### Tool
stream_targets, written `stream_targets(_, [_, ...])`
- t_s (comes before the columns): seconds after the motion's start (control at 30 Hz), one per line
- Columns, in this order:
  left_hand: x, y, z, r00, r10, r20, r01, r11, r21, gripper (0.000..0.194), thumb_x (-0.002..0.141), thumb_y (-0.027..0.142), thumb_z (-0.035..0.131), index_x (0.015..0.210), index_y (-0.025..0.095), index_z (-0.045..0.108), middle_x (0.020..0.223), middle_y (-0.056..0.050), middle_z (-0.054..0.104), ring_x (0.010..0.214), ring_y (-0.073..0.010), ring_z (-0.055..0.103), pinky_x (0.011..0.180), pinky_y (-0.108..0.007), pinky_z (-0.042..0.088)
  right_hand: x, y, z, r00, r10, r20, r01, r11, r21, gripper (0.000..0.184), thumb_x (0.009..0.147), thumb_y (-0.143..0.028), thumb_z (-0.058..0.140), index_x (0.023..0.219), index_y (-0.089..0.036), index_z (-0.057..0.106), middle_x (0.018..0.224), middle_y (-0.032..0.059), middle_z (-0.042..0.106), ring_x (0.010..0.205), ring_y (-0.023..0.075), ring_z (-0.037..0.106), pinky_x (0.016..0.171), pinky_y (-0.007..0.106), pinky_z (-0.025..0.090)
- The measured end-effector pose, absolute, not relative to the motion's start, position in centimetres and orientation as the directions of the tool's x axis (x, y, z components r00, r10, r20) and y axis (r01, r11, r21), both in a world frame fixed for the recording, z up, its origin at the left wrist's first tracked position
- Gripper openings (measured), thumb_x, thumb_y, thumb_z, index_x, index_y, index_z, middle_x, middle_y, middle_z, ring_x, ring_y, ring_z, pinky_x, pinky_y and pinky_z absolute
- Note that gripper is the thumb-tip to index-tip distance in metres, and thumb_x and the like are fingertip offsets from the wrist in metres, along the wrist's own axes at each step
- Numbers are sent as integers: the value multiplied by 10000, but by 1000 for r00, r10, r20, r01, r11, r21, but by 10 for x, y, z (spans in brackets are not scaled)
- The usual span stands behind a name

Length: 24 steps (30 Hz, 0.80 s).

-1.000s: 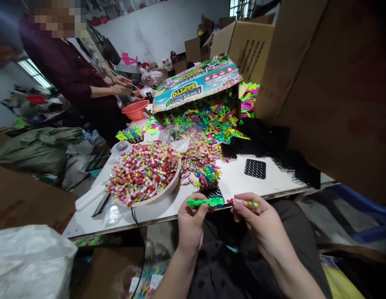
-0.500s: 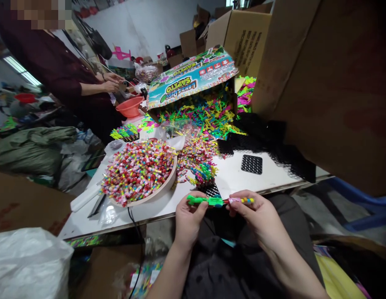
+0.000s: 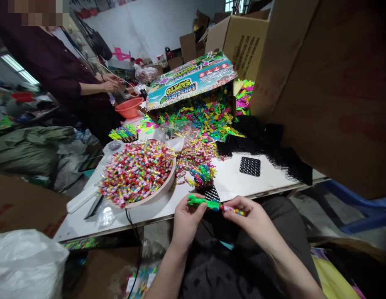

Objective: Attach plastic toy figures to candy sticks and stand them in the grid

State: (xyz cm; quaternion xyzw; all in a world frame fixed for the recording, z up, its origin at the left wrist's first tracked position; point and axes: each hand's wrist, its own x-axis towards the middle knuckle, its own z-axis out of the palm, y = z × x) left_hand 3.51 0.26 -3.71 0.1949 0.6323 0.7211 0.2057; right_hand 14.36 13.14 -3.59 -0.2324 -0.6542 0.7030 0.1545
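Observation:
My left hand (image 3: 184, 221) pinches a small green plastic toy (image 3: 211, 204) with a blue part near its right end. Between the fingertips of my right hand (image 3: 251, 215) is a small candy tube (image 3: 228, 208), red at its left end, with yellow and blue pieces at its right. Toy and tube lie end to end, the red end at the toy's right end; whether they are joined I cannot tell. Just beyond my hands stands a black grid rack (image 3: 211, 193) holding several coloured toys with tubes. Another black grid (image 3: 250, 166) lies flat on the white table (image 3: 228, 182).
A round basin (image 3: 163, 193) heaped with candy tubes stands left, more tubes loose beside it. Behind lies a printed display box (image 3: 186, 85) spilling coloured toys. Black grids (image 3: 274, 153) are piled at right near a large carton (image 3: 333, 95). A co-worker (image 3: 60, 74) stands back left.
My right hand has moved left with the candy tube, bringing its red end up to the green toy. My left hand keeps its hold. The whole view has shifted slightly.

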Motion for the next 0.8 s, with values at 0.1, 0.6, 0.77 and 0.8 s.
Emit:
stream_targets(0.1, [31, -1, -36, -829, 558, -25, -47, -25, 999, 229, 673, 297, 665, 840, 151, 608, 751, -14, 605, 682, -117, 564, 654, -209, 458, 143, 135, -45, -893, 449, -29, 93, 120, -988, 192, 663, -327, 676, 799, -193, 669, 836, 54, 668, 797, 200, 592, 756, 313, 446])
stream_targets(0.6, [0, -27, -133, -493, 853, 169, 697, 271, 663, 396, 822, 222, 445, 1218, 226, 439, 1263, -99, 447, 1193, -221, 378, 1007, -431, 302, 127, 159, -141, -687, 726, -11, 124, 103, -987, 350, 621, -466, 660, 804, -167, 652, 839, 67, 648, 783, 220, 586, 763, 342, 445])
stream_targets(0.77, [-20, -23, -149, -288, 954, 84, 888, 234, 396, 538, 786, 153, 473, 1297, 247, 333, 1379, -88, 319, 1256, -233, 297, 1034, -452, 264, 112, 159, -154, -643, 765, -25, 180, 119, -977, 339, 633, -486, 644, 722, -160, 617, 732, 43, 644, 715, 200, 572, 725, 314, 419])
stream_targets(0.8, [-22, -20, -150, -268, 960, 78, 902, 221, 371, 556, 783, 148, 478, 1305, 252, 316, 1382, -87, 315, 1256, -230, 301, 1034, -451, 263, 109, 159, -156, -639, 769, -13, 174, 128, -976, 334, 636, -487, 642, 697, -162, 598, 704, 34, 631, 693, 191, 563, 704, 304, 415])
